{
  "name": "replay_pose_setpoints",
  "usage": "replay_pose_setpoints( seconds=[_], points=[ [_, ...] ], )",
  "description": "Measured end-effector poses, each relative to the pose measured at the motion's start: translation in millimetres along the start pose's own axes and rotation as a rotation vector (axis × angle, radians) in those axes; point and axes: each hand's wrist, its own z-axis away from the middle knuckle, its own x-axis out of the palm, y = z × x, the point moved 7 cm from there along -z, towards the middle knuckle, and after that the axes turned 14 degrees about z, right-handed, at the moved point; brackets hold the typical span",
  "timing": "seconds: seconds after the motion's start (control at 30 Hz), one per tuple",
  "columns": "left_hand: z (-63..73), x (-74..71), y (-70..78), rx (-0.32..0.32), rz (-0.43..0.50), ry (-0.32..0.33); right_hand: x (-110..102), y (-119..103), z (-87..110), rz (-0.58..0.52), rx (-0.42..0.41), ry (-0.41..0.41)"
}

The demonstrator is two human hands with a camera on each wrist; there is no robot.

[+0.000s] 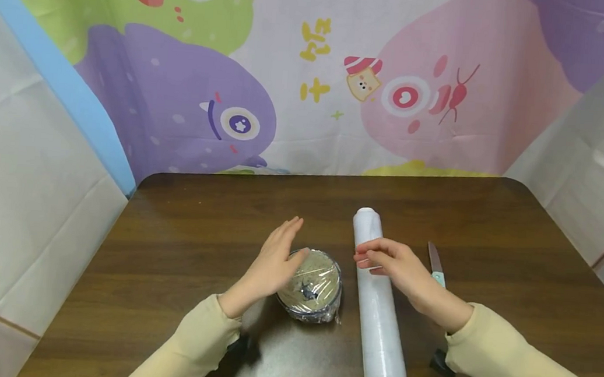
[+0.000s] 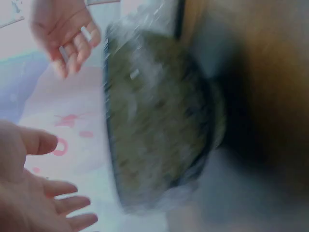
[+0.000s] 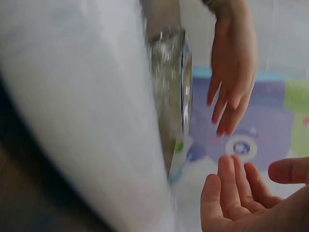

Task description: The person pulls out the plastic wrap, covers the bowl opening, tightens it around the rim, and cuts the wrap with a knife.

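A round bowl (image 1: 317,286) covered in clear plastic wrap stands on the table, its rim dark blue and its speckled side filling the left wrist view (image 2: 154,111). My left hand (image 1: 274,263) hovers at the bowl's upper left, fingers extended and holding nothing. Right of the bowl lies a long roll of plastic wrap (image 1: 378,328), pointing away from me. Over the roll's upper half is my right hand (image 1: 393,269), its fingers loosely bent with nothing in them. In the right wrist view, the white roll (image 3: 87,106) looms large beside that hand (image 3: 246,198).
A knife (image 1: 435,262) with a light green handle lies right of the roll, partly hidden behind the right forearm. The brown wooden table (image 1: 182,250) meets a cartoon-printed cloth (image 1: 316,137) at its far edge. Pale walls flank both sides.
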Motion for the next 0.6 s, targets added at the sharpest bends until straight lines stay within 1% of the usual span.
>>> replay_pose_setpoints(
  seconds=[0.1, 0.2, 0.27, 0.4, 0.5, 0.6],
  points=[
    [-6.3, 0.3, 9.4, 0.028, -0.075, -0.057, -14.7, 11.9, 0.9, 0.088, 0.015, 0.029],
    [-13.6, 5.5, 19.2, 0.072, -0.171, -0.114, -27.9, 23.3, 1.8, 0.186, 0.041, 0.067],
    [-18.3, 11.7, 25.7, 0.091, -0.221, -0.161, -35.4, 30.7, 2.6, 0.265, 0.067, 0.090],
    [-24.8, 26.8, 37.7, 0.098, -0.285, -0.261, -46.5, 44.9, 3.7, 0.420, 0.112, 0.112],
    [-27.5, 37.8, 45.6, 0.104, -0.329, -0.325, -54.1, 54.1, 4.5, 0.538, 0.120, 0.126],
    [-29.6, 46.6, 51.3, 0.110, -0.370, -0.370, -61.4, 62.4, 5.4, 0.645, 0.124, 0.141]
  ],
)
